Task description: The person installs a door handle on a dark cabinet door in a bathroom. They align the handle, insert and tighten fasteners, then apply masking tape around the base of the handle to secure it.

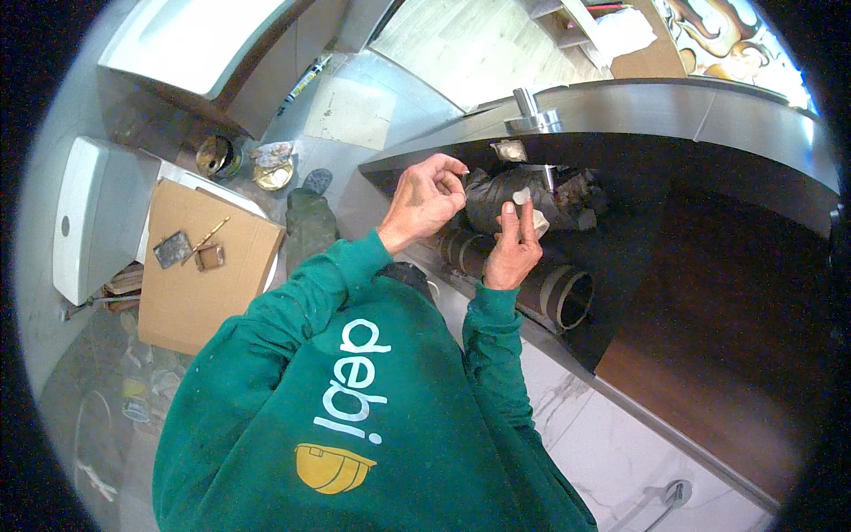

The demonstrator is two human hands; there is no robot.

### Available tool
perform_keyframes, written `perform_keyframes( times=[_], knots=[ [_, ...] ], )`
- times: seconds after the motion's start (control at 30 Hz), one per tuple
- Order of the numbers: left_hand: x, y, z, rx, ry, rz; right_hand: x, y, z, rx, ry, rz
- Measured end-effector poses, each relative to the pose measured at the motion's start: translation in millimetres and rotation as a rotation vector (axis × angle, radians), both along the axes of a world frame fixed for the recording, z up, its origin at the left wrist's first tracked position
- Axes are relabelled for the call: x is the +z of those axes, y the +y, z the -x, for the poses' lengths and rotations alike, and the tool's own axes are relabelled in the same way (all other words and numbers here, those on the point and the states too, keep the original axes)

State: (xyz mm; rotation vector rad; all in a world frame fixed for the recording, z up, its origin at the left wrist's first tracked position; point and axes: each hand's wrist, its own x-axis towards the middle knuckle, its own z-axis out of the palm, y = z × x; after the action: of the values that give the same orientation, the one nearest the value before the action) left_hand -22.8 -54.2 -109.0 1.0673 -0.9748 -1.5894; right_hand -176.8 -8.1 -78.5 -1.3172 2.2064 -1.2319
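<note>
My left hand (424, 202) is closed in a pinch, thumb against index finger; a tiny pale bit seems to show at the fingertips, too small to name. To its right, my right hand (516, 253) points upward and grips a small whitish piece (522, 196) at its fingertips. Behind both hands lies a crumpled dark bundle (492, 199), partly hidden by my fingers. Just beyond my hands stands a dark door (620, 111) with a round metal handle (534, 121) and a pale latch part (510, 151) on its edge.
A carpet-like or cardboard roll (567, 297) lies below the bundle. At left, a cardboard sheet (177, 293) covers a toilet (84, 217) and carries a brush (211, 232) and two small trays. An open can (213, 157) stands on the floor near a white basin (191, 40).
</note>
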Motion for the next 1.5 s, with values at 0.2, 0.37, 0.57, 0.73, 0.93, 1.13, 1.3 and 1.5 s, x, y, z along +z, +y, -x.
perform_keyframes(
  times=[0.2, 0.37, 0.57, 0.73, 0.93, 1.13, 1.3, 1.5],
  knots=[
    [-1, -12, -7, -0.004, 0.084, 0.067, 2, -4, 3, 0.167, -0.201, 0.028],
    [-5, -15, 4, 0.020, 0.465, -0.182, -5, -6, -15, 0.189, -0.224, 0.010],
    [-13, -19, 14, 0.018, 0.552, -0.356, -16, -13, -25, 0.194, -0.285, 0.027],
    [-20, -25, 16, 0.053, 0.502, -0.249, -14, -17, -18, 0.207, -0.143, 0.017],
    [-22, -28, 16, 0.005, 0.486, -0.227, -9, -22, -18, 0.236, -0.143, 0.043],
    [-11, -24, 18, 0.064, 0.533, -0.275, 1, -18, -29, 0.258, 0.160, -0.016],
    [-4, -16, 24, 0.165, 0.632, -0.328, 4, -12, -43, 0.078, 0.084, -0.088],
    [-9, -13, 22, 0.155, 0.758, -0.469, -2, -17, -29, 0.065, -0.173, -0.077]
  ],
)
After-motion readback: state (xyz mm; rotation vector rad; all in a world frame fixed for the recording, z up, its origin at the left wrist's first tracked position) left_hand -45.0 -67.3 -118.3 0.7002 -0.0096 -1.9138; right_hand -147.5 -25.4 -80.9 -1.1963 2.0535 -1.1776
